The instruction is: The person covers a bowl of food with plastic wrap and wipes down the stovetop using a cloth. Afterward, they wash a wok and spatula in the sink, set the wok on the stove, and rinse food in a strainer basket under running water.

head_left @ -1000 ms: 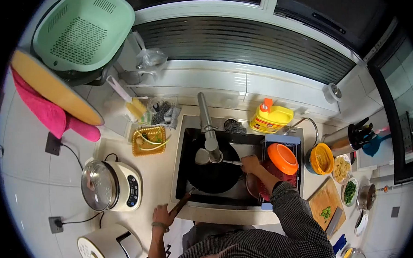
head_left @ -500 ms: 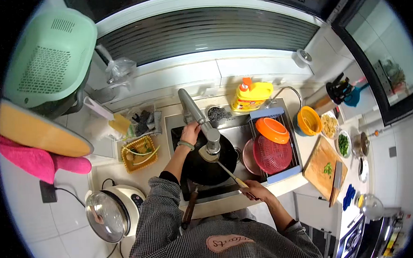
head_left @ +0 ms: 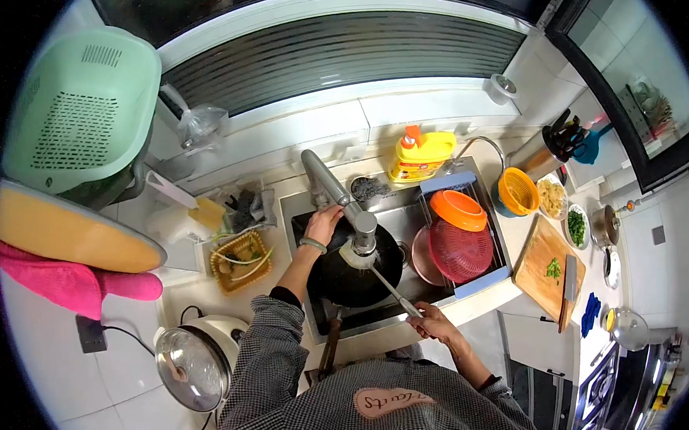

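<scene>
A black wok (head_left: 346, 284) sits in the metal sink (head_left: 319, 333), its wooden handle (head_left: 331, 346) sticking out over the front edge. My left hand (head_left: 323, 225), with a bracelet at the wrist, has its fingers against the side of the grey faucet (head_left: 332, 186). My right hand (head_left: 435, 323) is closed around the handle of a spatula (head_left: 394, 291). The spatula's head lies inside the wok, right below the faucet's outlet, which hides part of it.
Right of the wok, a red mesh basket (head_left: 461, 252) and an orange bowl (head_left: 460, 210) rest on a rack. A cutting board (head_left: 535, 272) holds a knife (head_left: 570, 282) and chopped greens. A yellow bottle (head_left: 423, 158) stands behind; a yellow basket (head_left: 242, 277) is at left.
The view has shifted slightly. My right hand has turned the spatula a little, and its head stays under the faucet. My left hand remains at the faucet.
</scene>
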Action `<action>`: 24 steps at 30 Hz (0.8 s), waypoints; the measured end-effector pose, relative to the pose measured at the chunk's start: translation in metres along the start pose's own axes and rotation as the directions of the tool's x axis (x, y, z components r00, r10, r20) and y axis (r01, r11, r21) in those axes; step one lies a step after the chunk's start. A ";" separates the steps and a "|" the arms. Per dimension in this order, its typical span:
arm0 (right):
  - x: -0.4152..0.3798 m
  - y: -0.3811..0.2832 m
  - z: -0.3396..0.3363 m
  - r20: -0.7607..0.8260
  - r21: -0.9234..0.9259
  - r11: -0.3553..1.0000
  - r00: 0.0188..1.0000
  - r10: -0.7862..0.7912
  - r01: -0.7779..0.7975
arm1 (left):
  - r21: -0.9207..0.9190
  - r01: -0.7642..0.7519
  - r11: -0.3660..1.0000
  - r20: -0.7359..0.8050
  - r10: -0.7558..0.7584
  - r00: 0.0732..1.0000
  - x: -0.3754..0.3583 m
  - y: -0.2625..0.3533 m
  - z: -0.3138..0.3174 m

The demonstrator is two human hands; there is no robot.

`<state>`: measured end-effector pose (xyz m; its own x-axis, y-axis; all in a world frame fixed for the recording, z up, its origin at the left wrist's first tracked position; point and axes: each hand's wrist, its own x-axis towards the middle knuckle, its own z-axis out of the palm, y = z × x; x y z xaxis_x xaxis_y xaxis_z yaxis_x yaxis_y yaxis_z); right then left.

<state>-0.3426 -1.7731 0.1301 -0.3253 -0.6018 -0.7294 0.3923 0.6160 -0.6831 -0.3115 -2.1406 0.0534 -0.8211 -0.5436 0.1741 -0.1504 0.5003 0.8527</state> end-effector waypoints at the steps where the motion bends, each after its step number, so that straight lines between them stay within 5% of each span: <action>1: 0.000 -0.002 0.000 0.007 0.007 1.000 1.000 0.016 -0.016 | 0.172 -0.082 0.982 0.053 0.074 0.996 -0.005 0.025 -0.013; 5: 0.006 0.012 -0.002 -0.060 -0.008 0.999 0.997 -0.042 0.041 | 0.281 -0.031 0.959 -0.227 0.098 0.969 -0.016 0.007 -0.037; 6: 0.005 0.014 -0.003 -0.103 -0.048 0.996 0.991 -0.082 0.077 | 0.514 0.034 0.857 -0.300 0.143 0.943 -0.020 0.003 -0.052; 7: 0.006 0.017 -0.005 -0.139 -0.201 0.976 0.984 -0.108 0.079 | 0.505 0.188 0.842 -0.318 -0.020 0.948 -0.023 0.008 -0.072; 8: 0.009 0.023 -0.004 -0.133 -0.199 0.977 0.985 -0.105 0.077 | 0.569 0.244 0.785 -0.423 0.025 0.906 -0.027 0.004 -0.086; 10: 0.010 0.024 0.000 -0.226 -0.760 0.594 0.750 -0.621 0.263 | 0.638 0.421 0.645 -0.611 0.091 0.787 -0.035 -0.012 -0.111; 12: 0.007 0.018 0.001 -0.318 -0.695 0.703 0.812 -0.488 0.150 | 0.638 0.522 0.566 -0.686 0.109 0.720 -0.041 -0.035 -0.143; 13: 0.009 0.023 -0.001 -0.345 -0.686 0.719 0.822 -0.453 0.108 | 0.640 0.630 0.440 -0.637 -0.155 0.755 -0.045 -0.049 -0.166; 14: 0.012 0.028 -0.004 -0.372 -0.677 0.733 0.829 -0.418 0.066 | 0.659 0.695 0.287 -0.571 -0.411 0.711 -0.047 -0.063 -0.186; 15: 0.014 0.033 -0.005 -0.334 -0.683 0.701 0.765 -0.550 0.206 | 0.692 0.711 0.121 -0.495 -0.637 0.590 -0.048 -0.070 -0.195; 16: 0.010 0.024 -0.005 -0.341 -0.683 0.703 0.763 -0.549 0.199 | 0.695 0.707 0.128 -0.488 -0.638 0.595 -0.047 -0.064 -0.197; 17: 0.007 0.013 -0.007 -0.336 -0.335 0.934 0.910 -0.241 0.123 | 0.640 0.753 0.154 -0.488 -0.676 0.553 -0.047 -0.058 -0.202; 18: 0.004 0.006 -0.006 -0.191 0.047 0.998 0.980 0.060 -0.051 | 0.580 0.796 0.174 -0.483 -0.713 0.508 -0.048 -0.054 -0.207; 19: 0.005 0.009 -0.004 -0.089 0.319 0.945 0.990 0.107 -0.073 | 0.581 0.794 0.177 -0.480 -0.713 0.510 -0.052 -0.070 -0.211; 21: 0.014 0.026 -0.010 0.026 0.420 0.902 0.994 0.103 -0.105 | 0.681 0.689 0.249 -0.571 -0.410 0.712 -0.066 -0.124 -0.210; 22: 0.017 0.029 -0.012 0.144 0.509 0.848 0.986 0.084 -0.147 | 0.680 0.689 0.250 -0.569 -0.411 0.712 -0.070 -0.132 -0.203; 24: 0.021 0.032 -0.011 0.135 0.478 0.865 0.986 0.095 -0.148 | 0.546 0.711 0.443 -0.750 -0.120 0.651 -0.076 -0.145 -0.194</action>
<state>-0.3466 -1.7604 0.0929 -0.1679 -0.6037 -0.7793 0.7995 0.3791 -0.4659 -0.1205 -2.3023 0.0123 -0.1035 -0.9189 0.3807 -0.9511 0.2035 0.2326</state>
